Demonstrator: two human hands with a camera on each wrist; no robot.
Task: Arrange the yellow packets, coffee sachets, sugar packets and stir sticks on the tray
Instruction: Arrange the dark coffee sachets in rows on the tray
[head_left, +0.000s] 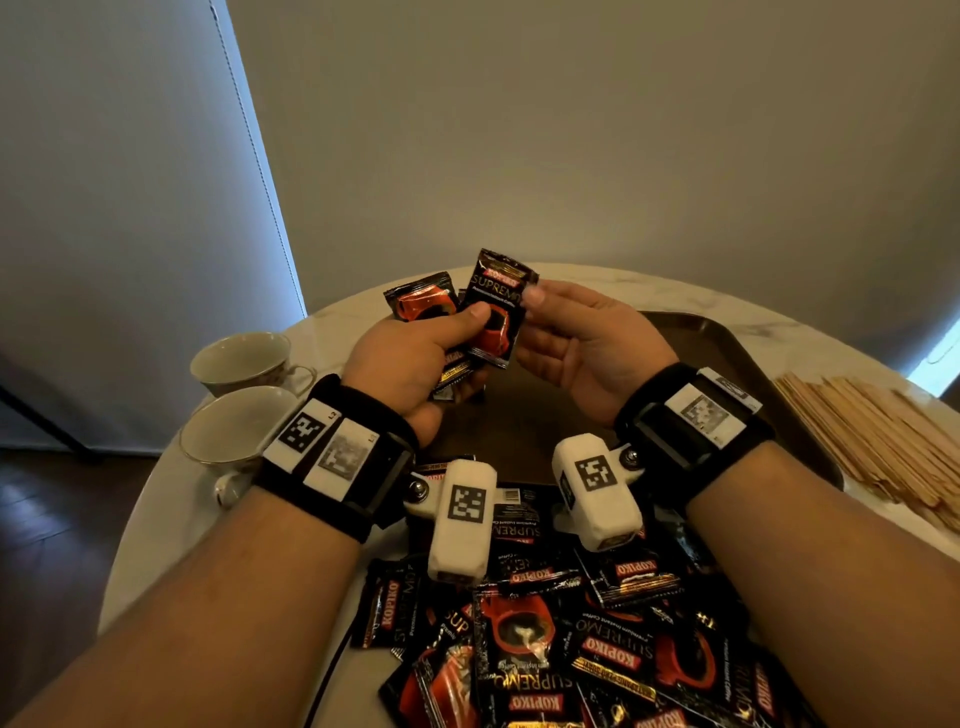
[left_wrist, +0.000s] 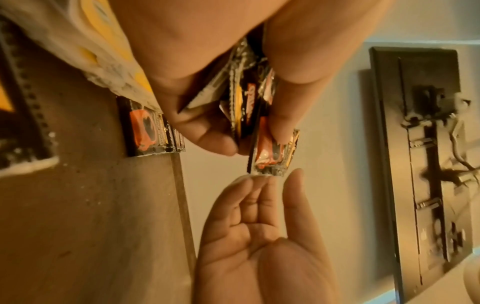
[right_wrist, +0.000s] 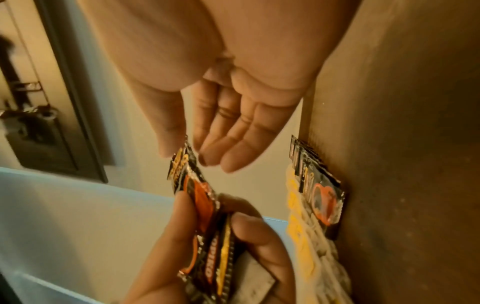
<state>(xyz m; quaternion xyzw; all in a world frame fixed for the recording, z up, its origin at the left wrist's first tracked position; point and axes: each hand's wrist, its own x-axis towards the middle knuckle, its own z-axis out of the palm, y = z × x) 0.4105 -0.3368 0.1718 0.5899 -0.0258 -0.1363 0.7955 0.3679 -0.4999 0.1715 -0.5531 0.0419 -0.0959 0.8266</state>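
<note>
My left hand (head_left: 457, 332) grips a small bunch of black-and-red coffee sachets (head_left: 496, 306) above the brown tray (head_left: 727, 343), thumb pressed on the front one. My right hand (head_left: 535, 304) is beside it with straight fingers (right_wrist: 221, 144); its thumb and fingertips touch the front sachet's (right_wrist: 187, 170) upper edge. On the tray a row of coffee sachets (left_wrist: 150, 131) lies next to yellow-and-white packets (right_wrist: 303, 236). A loose pile of coffee sachets (head_left: 571, 639) lies on the table below my wrists. Wooden stir sticks (head_left: 872, 441) lie heaped to the right of the tray.
Two teacups (head_left: 244, 358) (head_left: 234, 431) stand on the left side of the round marble table (head_left: 171, 499). The wall is close behind the table's far edge. A black cable (head_left: 332, 670) runs off the near edge.
</note>
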